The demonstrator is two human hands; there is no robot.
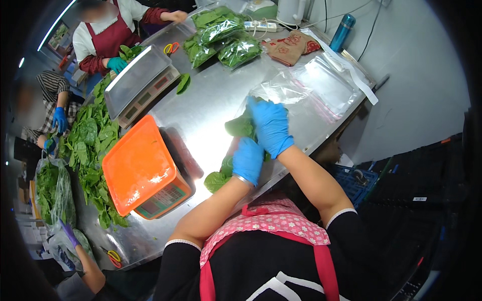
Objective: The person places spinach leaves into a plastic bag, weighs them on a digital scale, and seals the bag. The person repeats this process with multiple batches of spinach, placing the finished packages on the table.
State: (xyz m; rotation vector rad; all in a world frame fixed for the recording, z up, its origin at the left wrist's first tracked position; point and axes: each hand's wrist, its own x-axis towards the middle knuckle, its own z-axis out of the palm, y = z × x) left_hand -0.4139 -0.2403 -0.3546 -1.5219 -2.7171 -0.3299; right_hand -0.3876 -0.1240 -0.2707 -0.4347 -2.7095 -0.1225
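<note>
Both my hands wear blue gloves and are close together over the steel table near its front edge. My right hand (pixel 271 126) is closed on dark green leafy greens (pixel 240 126), whose leaves stick out on its left side. Just nearer to me, my left hand (pixel 248 159) is curled round the lower part of the same greens, and broad leaves (pixel 217 181) hang out below it. The undersides of both hands are hidden. A clear plastic bag (pixel 281 88) lies crumpled just beyond my right hand; I cannot tell whether the greens touch it.
To the left stand an orange-topped scale (pixel 138 168) and a steel-pan scale (pixel 138 80), beside heaped loose greens (pixel 90 145). Filled bags (pixel 216 30), a cloth (pixel 288 47), flat clear bags (pixel 329 83) and a blue bottle (pixel 343 31) lie farther back. Co-workers' gloved hands (pixel 59 119) work at left.
</note>
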